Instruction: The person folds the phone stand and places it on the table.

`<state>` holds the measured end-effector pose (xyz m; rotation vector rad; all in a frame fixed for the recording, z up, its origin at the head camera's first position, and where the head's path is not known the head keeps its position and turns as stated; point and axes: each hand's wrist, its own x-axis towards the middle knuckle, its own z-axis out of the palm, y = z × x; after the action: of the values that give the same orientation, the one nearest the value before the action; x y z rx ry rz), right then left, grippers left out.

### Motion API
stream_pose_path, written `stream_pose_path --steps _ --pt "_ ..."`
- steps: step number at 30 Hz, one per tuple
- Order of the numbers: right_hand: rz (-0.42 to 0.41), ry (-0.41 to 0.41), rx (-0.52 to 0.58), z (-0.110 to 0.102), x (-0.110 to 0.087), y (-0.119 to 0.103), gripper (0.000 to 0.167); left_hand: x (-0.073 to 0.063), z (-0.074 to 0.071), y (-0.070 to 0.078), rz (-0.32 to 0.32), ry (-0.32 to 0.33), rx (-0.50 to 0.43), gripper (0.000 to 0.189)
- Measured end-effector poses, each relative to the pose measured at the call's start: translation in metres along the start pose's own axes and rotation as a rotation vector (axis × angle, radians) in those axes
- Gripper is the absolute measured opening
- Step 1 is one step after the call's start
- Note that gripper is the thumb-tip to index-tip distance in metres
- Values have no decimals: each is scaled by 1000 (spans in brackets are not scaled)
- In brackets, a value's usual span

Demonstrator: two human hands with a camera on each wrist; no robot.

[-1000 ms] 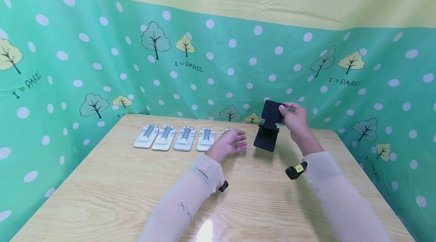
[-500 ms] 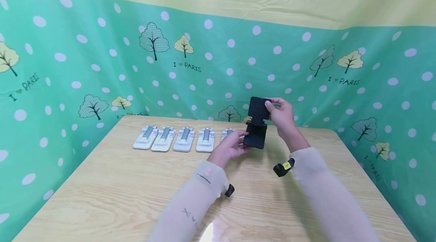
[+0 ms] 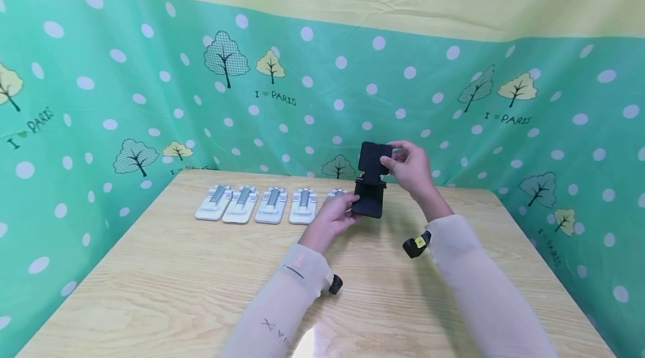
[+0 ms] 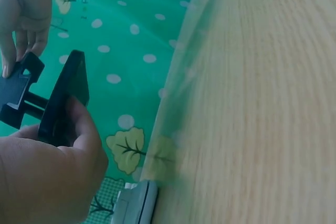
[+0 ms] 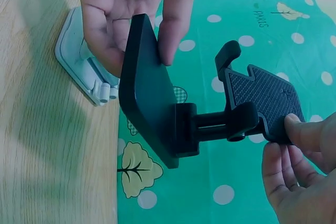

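A black folding phone stand (image 3: 369, 202) is held up above the far part of the table, unfolded. Its flat base (image 5: 149, 90) and textured support plate (image 5: 265, 95) are joined by a short hinged arm. My left hand (image 3: 331, 218) grips the base by its edge, thumb on one face and fingers on the other. With thumb and fingertips, my right hand (image 3: 413, 170) pinches the edge of the support plate. In the left wrist view, the stand (image 4: 65, 100) appears from the side, between both hands.
Several white folded phone stands (image 3: 272, 205) lie in a row at the back left of the wooden table (image 3: 201, 279). The rightmost white stand (image 3: 336, 193) is partly hidden behind my left hand. A green patterned curtain (image 3: 292, 139) hangs behind the table.
My right hand has carried the black phone stand to the left. My left hand, loose beside it a second ago, has taken hold of the base.
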<state>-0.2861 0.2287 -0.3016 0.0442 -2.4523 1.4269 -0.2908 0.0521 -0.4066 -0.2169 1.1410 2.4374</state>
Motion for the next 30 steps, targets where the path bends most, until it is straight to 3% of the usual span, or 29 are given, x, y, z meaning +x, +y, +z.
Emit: stream_pose_path --steps 6,18,30 --pt "-38 28 -37 5 -1 -1 39 -4 -2 1 35 14 3 46" --pt "-88 86 -47 12 5 0 41 -9 1 11 30 37 -50 47" --pt "-135 128 -95 21 8 -1 42 -11 4 11 41 86 -76 45"
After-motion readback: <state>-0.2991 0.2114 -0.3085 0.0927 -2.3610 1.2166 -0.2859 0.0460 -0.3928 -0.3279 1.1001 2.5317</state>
